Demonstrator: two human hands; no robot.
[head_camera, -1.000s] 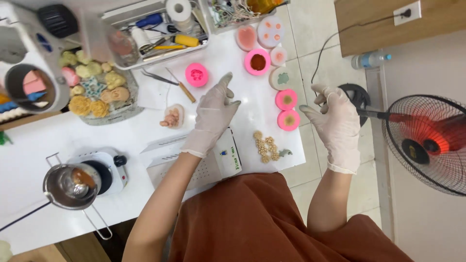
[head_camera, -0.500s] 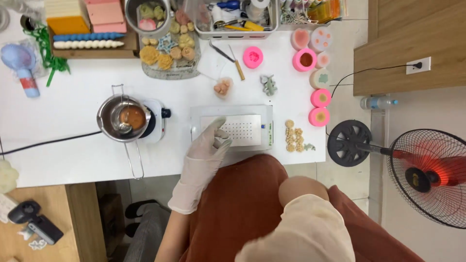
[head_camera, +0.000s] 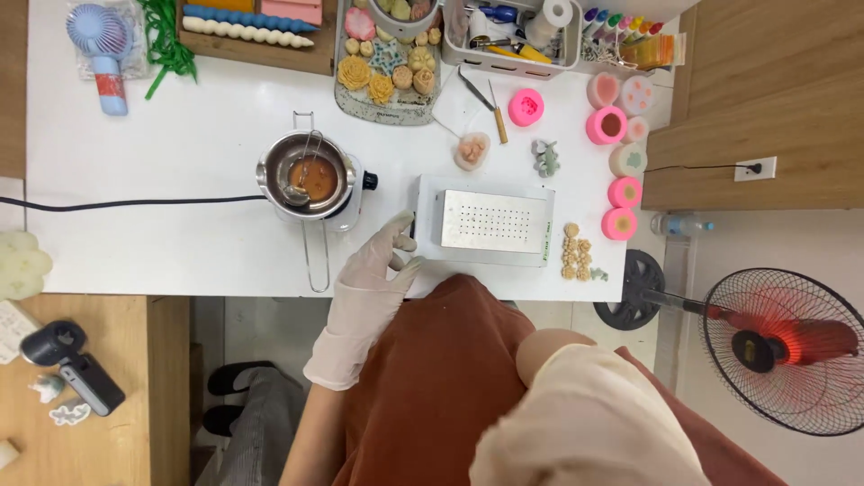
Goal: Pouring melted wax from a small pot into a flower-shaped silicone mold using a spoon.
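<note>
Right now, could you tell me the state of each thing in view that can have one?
Left hand: gloved, fingers spread, touching the left end of the flat metal-topped device.
Right hand: out of view; only a sleeve shows.
Metal pot: on its small heater, holding brown liquid.
Standing fan: lying low beside the table, running or not I cannot tell.
Round pink mould: filled with something dark.

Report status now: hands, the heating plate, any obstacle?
Left hand gloved, open, fingers at left edge of heating plate. Right hand out of view. Melting pot stands just left, apart.
</note>
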